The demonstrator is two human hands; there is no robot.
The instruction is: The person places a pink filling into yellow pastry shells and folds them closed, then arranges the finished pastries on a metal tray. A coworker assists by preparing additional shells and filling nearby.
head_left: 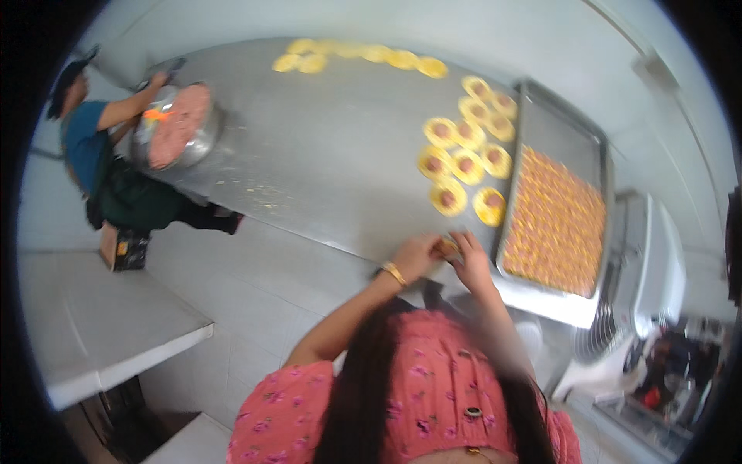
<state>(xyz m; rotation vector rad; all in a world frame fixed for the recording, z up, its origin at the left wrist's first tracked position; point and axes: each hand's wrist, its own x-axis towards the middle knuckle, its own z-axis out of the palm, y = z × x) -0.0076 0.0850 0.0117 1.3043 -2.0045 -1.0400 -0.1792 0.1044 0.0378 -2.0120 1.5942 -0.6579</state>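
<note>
At the near edge of the steel table, my left hand (416, 257) and my right hand (471, 261) meet around a small dumpling (446, 247). Fingers of both hands are closed on it and partly cover it. Just beyond them lie several round yellow wrappers (448, 198), each with a dab of pink meat filling in the middle. To the right of my hands, a large metal tray (563, 124) holds closely packed rows of small open-topped dumplings (553, 228), which take up its nearer part.
Plain yellow wrappers (376, 54) line the far edge of the steel table (332, 147). At its left end stands a big metal bowl of pink ground meat (182, 127), beside a person in a blue shirt (83, 127). A white fan (645, 263) is right of the tray.
</note>
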